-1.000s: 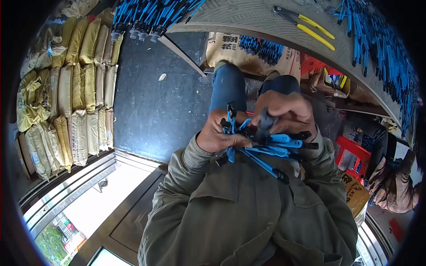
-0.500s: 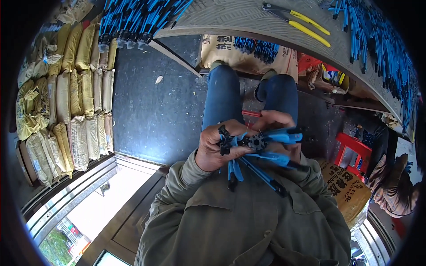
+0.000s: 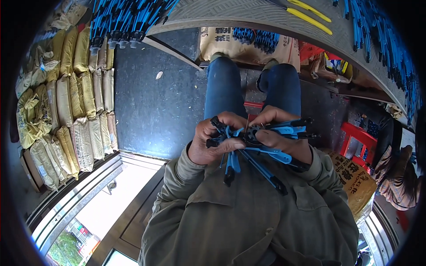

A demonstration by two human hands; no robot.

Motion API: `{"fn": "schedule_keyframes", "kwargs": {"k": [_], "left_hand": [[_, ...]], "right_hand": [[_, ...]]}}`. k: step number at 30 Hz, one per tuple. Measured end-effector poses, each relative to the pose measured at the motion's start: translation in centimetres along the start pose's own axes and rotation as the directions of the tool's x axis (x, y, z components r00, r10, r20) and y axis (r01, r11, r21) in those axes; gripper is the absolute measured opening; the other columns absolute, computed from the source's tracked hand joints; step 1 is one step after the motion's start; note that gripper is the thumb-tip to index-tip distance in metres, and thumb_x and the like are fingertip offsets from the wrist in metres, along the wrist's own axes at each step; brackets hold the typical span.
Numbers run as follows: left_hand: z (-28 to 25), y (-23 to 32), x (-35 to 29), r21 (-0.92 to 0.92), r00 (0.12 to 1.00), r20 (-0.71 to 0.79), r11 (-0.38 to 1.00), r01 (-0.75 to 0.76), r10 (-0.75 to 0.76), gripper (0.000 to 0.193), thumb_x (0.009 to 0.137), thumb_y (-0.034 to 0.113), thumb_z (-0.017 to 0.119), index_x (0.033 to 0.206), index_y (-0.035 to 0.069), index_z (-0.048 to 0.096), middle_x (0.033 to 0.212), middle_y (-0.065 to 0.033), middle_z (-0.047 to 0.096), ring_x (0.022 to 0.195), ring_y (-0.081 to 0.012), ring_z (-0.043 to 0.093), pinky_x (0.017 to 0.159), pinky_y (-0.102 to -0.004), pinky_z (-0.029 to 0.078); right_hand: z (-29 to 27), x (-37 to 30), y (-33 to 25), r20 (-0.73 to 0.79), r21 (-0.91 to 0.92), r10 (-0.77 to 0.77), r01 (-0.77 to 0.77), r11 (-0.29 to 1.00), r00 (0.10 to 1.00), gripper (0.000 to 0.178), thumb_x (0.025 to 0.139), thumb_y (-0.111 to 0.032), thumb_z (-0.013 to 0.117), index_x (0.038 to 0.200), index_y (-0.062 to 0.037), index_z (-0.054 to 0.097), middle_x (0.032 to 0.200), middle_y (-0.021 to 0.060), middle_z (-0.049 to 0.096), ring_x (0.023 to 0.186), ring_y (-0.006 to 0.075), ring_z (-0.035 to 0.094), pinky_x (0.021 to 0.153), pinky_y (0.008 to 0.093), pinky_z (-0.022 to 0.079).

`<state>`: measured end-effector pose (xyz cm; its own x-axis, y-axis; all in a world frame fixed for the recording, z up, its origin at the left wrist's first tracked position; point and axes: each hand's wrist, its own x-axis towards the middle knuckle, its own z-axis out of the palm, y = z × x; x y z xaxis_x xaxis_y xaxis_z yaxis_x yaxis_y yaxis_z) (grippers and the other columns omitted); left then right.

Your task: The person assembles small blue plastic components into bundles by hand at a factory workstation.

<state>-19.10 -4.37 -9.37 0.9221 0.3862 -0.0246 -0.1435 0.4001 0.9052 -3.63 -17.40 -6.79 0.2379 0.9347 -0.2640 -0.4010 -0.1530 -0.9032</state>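
Observation:
Over my lap, both hands hold what looks like a folded umbrella frame, with blue ribs [image 3: 262, 170], black rib ends and a round, notched black hub [image 3: 253, 134]. My left hand [image 3: 206, 144] is closed around the ribs left of the hub, its thumb lying across them. Gripping the hub's right side, my right hand [image 3: 288, 144] has its thumb pressed on the rim. Blue ribs pass between its fingers and stick out to the right. A thin wire [image 3: 247, 122] rises by the hub between my fingertips. Several ribs hang down in front of my jacket.
Yellow-handled pliers [image 3: 308, 20] lie on the worktable [image 3: 213, 15] ahead, with bundles of blue ribs [image 3: 128, 20] at left and more [image 3: 381, 48] at right. Stacked sacks [image 3: 66, 97] line the left wall. A red stool [image 3: 359, 142] and another person's arm [image 3: 399, 177] are at right.
My right thumb has come over onto the hub's rim. Ribs that were blurred by motion at right now hang still beneath my right hand. My left hand stays closed on the frame.

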Motion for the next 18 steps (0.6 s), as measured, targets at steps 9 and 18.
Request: {"fn": "schedule_keyframes", "kwargs": {"k": [9,18], "left_hand": [[0.5,-0.2,-0.5,0.036,0.997,-0.071,0.999,-0.014,0.017,0.028,0.074,0.002,0.072,0.096,-0.001,0.056,0.097,-0.0106,0.061,0.088,-0.0141,0.058,0.078,-0.0273,0.046],[1.6,0.0,-1.7,0.122,0.976,-0.216,0.992,-0.014,0.04,0.028,0.076,0.003,0.07,0.1,-0.002,0.057,0.098,-0.0125,0.062,0.088,-0.0169,0.059,0.079,-0.0292,0.046]], "right_hand": [[0.4,0.3,0.1,0.032,0.007,-0.067,0.067,0.998,0.997,0.027,0.083,-0.019,0.067,0.099,0.0016,0.06,0.09,0.0053,0.057,0.083,0.0085,0.055,0.073,0.0234,0.044],[-0.1,0.6,-0.1,0.132,-0.114,-0.161,0.176,0.978,0.978,0.034,0.074,-0.015,0.076,0.1,-0.0009,0.059,0.091,0.0042,0.059,0.081,0.0103,0.058,0.071,0.0238,0.047]]}}
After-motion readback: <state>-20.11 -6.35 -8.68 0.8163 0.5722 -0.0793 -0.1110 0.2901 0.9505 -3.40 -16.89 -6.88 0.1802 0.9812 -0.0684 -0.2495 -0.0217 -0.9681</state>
